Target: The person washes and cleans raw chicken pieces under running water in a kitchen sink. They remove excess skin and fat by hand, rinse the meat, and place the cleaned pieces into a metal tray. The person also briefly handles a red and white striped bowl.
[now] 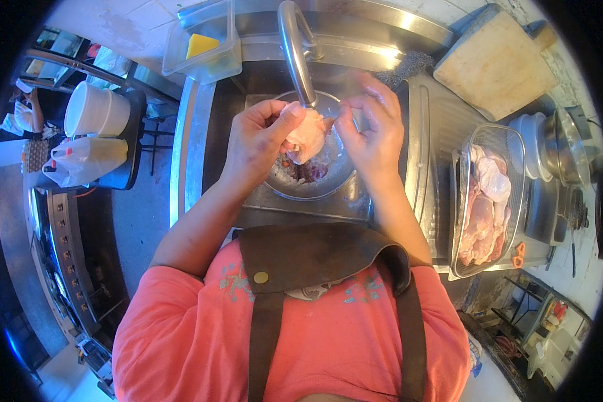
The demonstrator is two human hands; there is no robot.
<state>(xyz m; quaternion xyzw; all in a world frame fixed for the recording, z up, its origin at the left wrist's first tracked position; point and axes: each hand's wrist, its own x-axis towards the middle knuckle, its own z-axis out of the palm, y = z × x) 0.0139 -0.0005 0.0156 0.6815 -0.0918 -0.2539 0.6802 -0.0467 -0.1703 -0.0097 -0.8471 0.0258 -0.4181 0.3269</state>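
Observation:
My left hand (264, 137) grips a piece of raw chicken (308, 137) with pale skin, its thumb lying on top. The piece is held up just below the mouth of the curved metal faucet (296, 53). Beside its right edge is my right hand (375, 124), thumb and fingertips drawn together in a pinch; the raised fingers blur with motion. Whatever the pinch holds is too small to make out. Below both hands, a round metal bowl (308, 191) sits in the sink (261, 216), with dark and reddish scraps in it.
On the right drainboard stands a wire mesh basket (457, 258) of raw chicken pieces (482, 208). Behind it are stacked bowls (563, 147) and a cutting board (496, 63). A clear plastic tub (221, 65) with a yellow sponge (201, 45) rests at the back left.

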